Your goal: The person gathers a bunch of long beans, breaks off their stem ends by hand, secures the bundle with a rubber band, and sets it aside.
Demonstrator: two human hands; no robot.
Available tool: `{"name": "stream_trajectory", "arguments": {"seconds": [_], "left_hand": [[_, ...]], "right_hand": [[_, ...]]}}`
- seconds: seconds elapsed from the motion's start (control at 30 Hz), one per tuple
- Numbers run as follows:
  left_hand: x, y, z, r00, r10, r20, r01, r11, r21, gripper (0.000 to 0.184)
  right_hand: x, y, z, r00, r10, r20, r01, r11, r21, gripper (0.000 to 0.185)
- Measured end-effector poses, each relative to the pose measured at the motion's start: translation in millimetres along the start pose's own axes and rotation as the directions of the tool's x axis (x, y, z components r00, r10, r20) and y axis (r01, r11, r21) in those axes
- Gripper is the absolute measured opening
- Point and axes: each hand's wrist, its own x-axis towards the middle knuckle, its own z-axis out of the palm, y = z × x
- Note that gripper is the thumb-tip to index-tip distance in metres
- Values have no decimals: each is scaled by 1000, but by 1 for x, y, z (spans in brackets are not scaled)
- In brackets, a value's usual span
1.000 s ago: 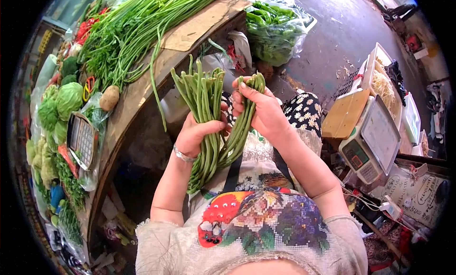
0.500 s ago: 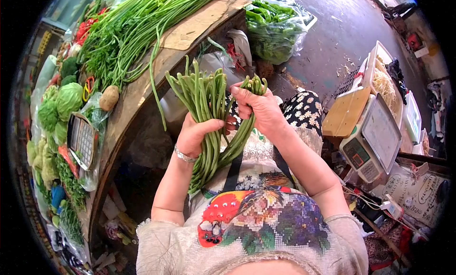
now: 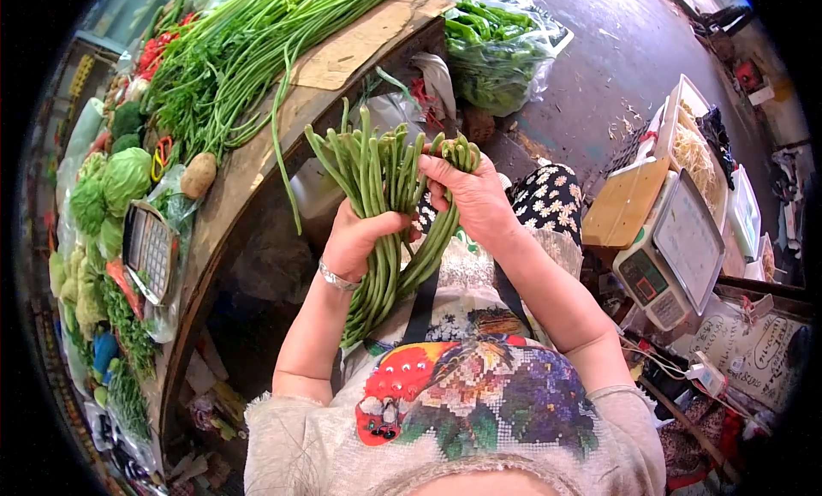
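Observation:
A thick bunch of long green beans (image 3: 377,179) stands upright over my lap, its lower ends bent towards my apron. My left hand (image 3: 358,239) is wrapped round the middle of this bunch, with the thumb across the front. A smaller bundle of beans (image 3: 438,233) splits off to the right, and my right hand (image 3: 469,192) is closed round it near its upper ends. The two bundles touch at the top, by my right thumb, and come together again lower down.
Left, a curved wooden counter (image 3: 224,196) bears leafy greens (image 3: 231,76), a cabbage (image 3: 127,177), a potato (image 3: 198,176) and a calculator (image 3: 149,252). Bagged green peppers (image 3: 497,55) stand ahead. To the right are a scale (image 3: 659,256) and a box of sprouts (image 3: 692,158).
The larger bunch first leaned left, then came back right against the smaller bundle. My right hand's fingers have shifted round the smaller bundle, with the thumb now nearer the larger bunch.

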Motion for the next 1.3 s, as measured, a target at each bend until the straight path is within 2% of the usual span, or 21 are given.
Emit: {"name": "stream_trajectory", "arguments": {"seconds": [0.23,0.27,0.3,0.4,0.43,0.53,0.6,0.7,0.8,0.87,0.93,1.0,1.03,1.13,1.23,1.3], "left_hand": [[0,0,1,999,11,-33,-12,999,-34,34],[0,-1,2,999,18,-38,-19,999,-47,34],[2,1,1,1000,13,-19,-12,999,41,33],[5,0,-2,998,-18,-54,21,999,44,32],[3,1,1,998,-1,-61,7,994,108,31],[5,-2,3,999,-5,-51,9,997,75,31],[3,-3,4,999,2,-51,3,994,110,30],[0,1,9,998,2,-58,1,998,61,25],[0,-4,-1,994,28,-105,-29,1000,-3,26],[1,-5,-3,993,29,-116,-30,1000,-10,24],[3,-8,-2,994,3,-112,-5,1000,-12,24],[5,-10,-3,993,32,-109,-34,999,-13,24],[5,-9,-3,993,27,-112,-27,1000,6,23],[3,-5,-5,992,-22,-124,25,999,20,23],[4,-4,-11,999,-47,7,46,995,85,28],[2,0,-4,999,-34,29,31,995,91,30]], "right_hand": [[-1,-6,-4,994,44,96,-42,999,-31,14],[-3,-9,-3,992,53,111,-44,996,-78,13],[-5,-11,-2,990,62,126,-46,991,-125,12],[-8,-15,0,984,52,167,-26,987,-159,12],[-10,-16,2,990,40,136,-25,994,-109,11],[-7,-9,1,997,-25,77,30,997,-69,9],[-8,-7,2,997,-35,66,40,996,-78,9],[-8,-2,-1,999,-39,-10,39,998,-58,9],[-7,0,-7,1000,4,18,-4,1000,-6,12],[-4,7,-14,993,-22,113,15,998,62,16],[-6,6,-8,998,2,62,-8,995,101,15],[-3,7,-10,986,5,164,-48,965,258,17],[-9,0,-6,989,80,126,-116,942,314,19],[-4,6,-18,981,76,180,-137,924,357,16],[-7,1,-13,989,116,92,-136,958,252,21],[-7,0,-8,990,132,52,-140,973,183,31]]}}
